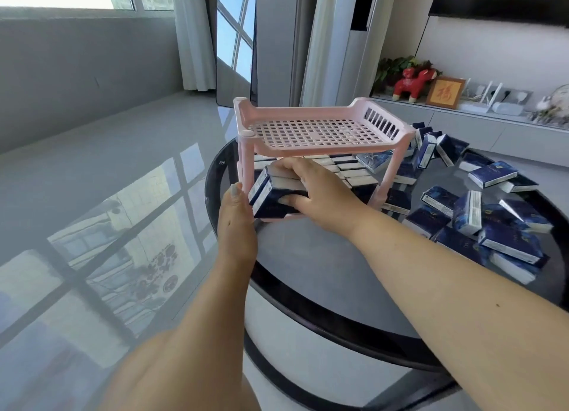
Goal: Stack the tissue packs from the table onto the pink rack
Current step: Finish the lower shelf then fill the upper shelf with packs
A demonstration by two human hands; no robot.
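A pink two-tier rack (311, 115) stands on the round dark glass table (311, 269). Its perforated top shelf holds nothing; the lower shelf carries rows of tissue packs (348, 167). My right hand (314, 192) grips a small stack of dark blue tissue packs (271, 192) at the lower shelf's front left corner. My left hand (235, 223) presses against the left end of that stack, beside the rack's front left leg. Several loose packs (468, 210) lie scattered on the table to the right.
A grey glossy floor (92, 210) lies left of the table. Behind stand curtains, a glass door and a low cabinet (462, 118) with a red toy horse (412, 83), a framed picture (445, 92) and a plant. More packs lean behind the rack.
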